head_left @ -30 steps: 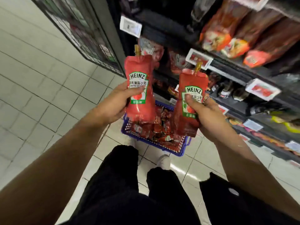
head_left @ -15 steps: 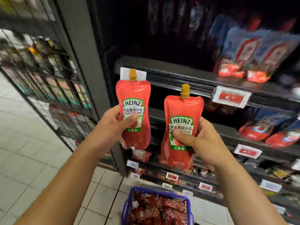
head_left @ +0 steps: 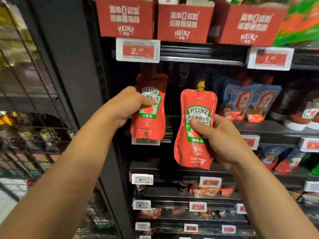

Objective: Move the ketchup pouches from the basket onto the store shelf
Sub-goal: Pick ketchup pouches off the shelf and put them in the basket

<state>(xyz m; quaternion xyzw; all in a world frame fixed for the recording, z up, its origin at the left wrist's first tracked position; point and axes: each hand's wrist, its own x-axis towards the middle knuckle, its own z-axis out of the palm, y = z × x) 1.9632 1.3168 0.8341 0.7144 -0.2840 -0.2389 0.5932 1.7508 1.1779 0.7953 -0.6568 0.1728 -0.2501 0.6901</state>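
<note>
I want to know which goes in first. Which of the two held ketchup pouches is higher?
The pouch in the left hand: this left pouch is higher, its top in shadow, than the right pouch.

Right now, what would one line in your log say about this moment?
left hand: grips left ketchup pouch | right hand: grips right ketchup pouch | both raised before shelf | neither placed yet

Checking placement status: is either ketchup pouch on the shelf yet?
No, the left hand and right hand each hold a pouch in front of the shelf.
</note>
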